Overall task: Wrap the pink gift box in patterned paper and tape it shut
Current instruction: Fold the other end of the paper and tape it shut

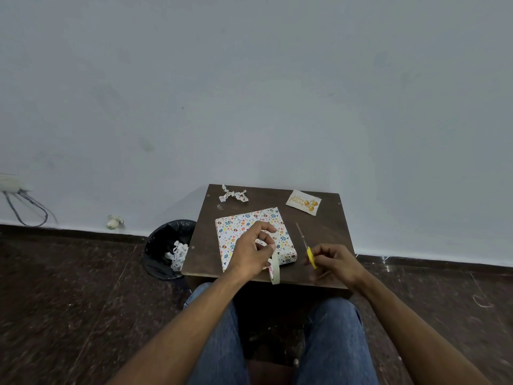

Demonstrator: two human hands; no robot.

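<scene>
head view: wrapped box (251, 232) lies beneath left hand (254, 252).

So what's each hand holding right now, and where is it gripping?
The left hand holds the tape roll by the top of its ring. The right hand grips the scissors at their yellow handles, blades pointing away.

Small card (303, 201) at far right of tabletop (327, 234): gold script "Happy Birthday", beside printed gold balloons. Tape roll (274, 269): red lettering on inner core, too small to read. No other legible text.
</scene>
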